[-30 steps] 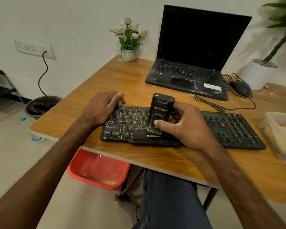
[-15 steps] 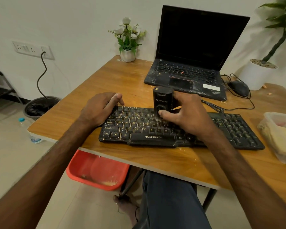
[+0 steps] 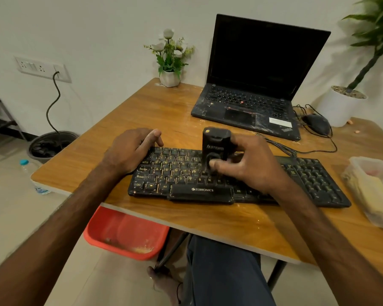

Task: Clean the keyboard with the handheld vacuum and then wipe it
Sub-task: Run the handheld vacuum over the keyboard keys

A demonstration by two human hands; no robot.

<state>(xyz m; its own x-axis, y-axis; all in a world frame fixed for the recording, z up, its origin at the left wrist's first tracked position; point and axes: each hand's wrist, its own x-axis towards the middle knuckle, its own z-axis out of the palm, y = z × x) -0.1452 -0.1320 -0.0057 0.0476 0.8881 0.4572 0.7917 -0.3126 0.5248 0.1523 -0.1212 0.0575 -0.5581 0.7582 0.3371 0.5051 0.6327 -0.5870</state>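
A black Zebronics keyboard (image 3: 181,173) with dusty keys lies along the near edge of the wooden table (image 3: 155,113). A small black handheld vacuum (image 3: 215,142) stands upright on the keyboard's middle rows. My right hand (image 3: 250,166) grips the vacuum from the right, thumb across its front. My left hand (image 3: 131,149) rests on the keyboard's top left corner, fingers loosely bent over the edge, holding the keyboard down. The vacuum's nozzle is hidden behind my thumb.
An open black laptop (image 3: 252,85) sits at the back, a mouse (image 3: 316,124) and cable to its right. A small flower pot (image 3: 169,78) stands at the back edge. A plastic bag with yellow cloths (image 3: 372,191) lies at right. A red tub (image 3: 126,233) sits under the table.
My right hand moved the vacuum from the keyboard's front rows up to the top rows, then back a little toward the middle. My left hand has stayed put.
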